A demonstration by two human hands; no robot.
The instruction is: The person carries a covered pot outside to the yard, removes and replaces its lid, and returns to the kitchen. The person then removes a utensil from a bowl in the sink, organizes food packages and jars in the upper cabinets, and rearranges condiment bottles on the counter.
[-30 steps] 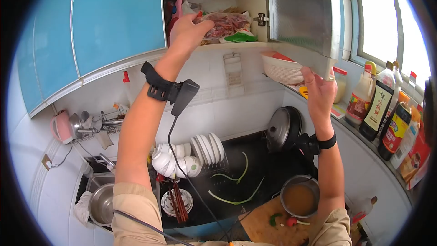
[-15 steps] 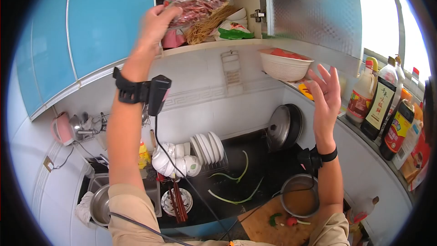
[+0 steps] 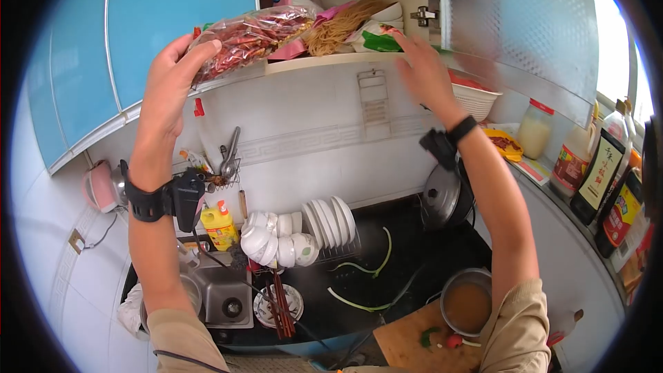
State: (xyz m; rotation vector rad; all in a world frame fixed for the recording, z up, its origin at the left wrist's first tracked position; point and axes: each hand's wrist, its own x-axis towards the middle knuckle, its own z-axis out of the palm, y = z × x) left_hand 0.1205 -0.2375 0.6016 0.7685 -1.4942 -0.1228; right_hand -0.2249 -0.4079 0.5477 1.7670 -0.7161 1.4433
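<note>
A clear plastic bag of dried red chilies hangs out in front of the cabinet, with my left hand closed on its left end. My right hand is raised at the right part of the open cabinet's lower edge, fingers apart and slightly blurred, holding nothing. Just beyond its fingertips lies a white and green packet on the shelf. Beside the packet is a bundle of dry noodle-like strands. The frosted cabinet door stands open above my right forearm.
A white basket and sauce bottles line the right ledge. Below are stacked bowls, plates, a sink, green onion stalks, a pot of brown liquid and a cutting board.
My left hand has drawn the chili bag out of the cabinet, leftward and down. My right hand let go of the door and moved left to the shelf edge. The door has swung wider.
</note>
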